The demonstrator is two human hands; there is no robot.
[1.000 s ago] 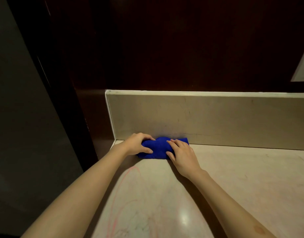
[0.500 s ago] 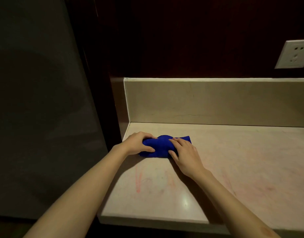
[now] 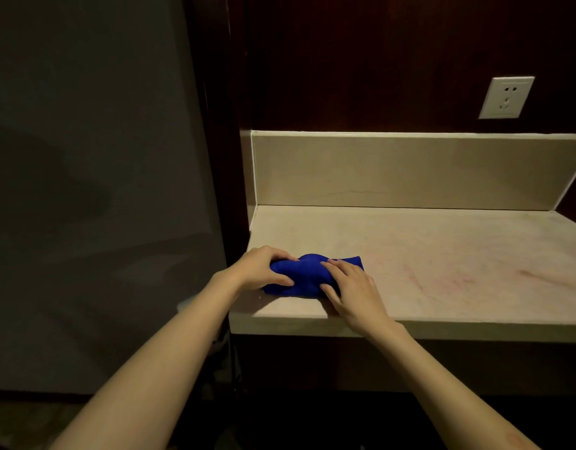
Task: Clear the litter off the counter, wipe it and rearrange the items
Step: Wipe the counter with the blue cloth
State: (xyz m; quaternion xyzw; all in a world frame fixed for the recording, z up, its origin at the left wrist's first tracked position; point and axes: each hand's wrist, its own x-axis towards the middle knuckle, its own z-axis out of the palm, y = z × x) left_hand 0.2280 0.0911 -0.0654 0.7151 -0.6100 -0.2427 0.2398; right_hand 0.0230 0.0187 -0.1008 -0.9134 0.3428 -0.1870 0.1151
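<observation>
A bunched blue cloth (image 3: pixel 307 274) lies on the pale marble counter (image 3: pixel 442 254), close to its front left corner. My left hand (image 3: pixel 264 266) grips the cloth's left end, thumb under and fingers curled over it. My right hand (image 3: pixel 353 287) presses on the cloth's right part with fingers spread flat. Faint reddish streaks mark the counter to the right of the cloth.
A beige backsplash (image 3: pixel 410 170) rises behind the counter. A white wall socket (image 3: pixel 506 97) sits on the dark wood panel above, at the right. A dark grey wall (image 3: pixel 85 190) and a dark door frame stand to the left of the counter.
Both hands have dragged the blue cloth from the backsplash towards the counter's front edge. The view has pulled back, so the front edge and the socket now show.
</observation>
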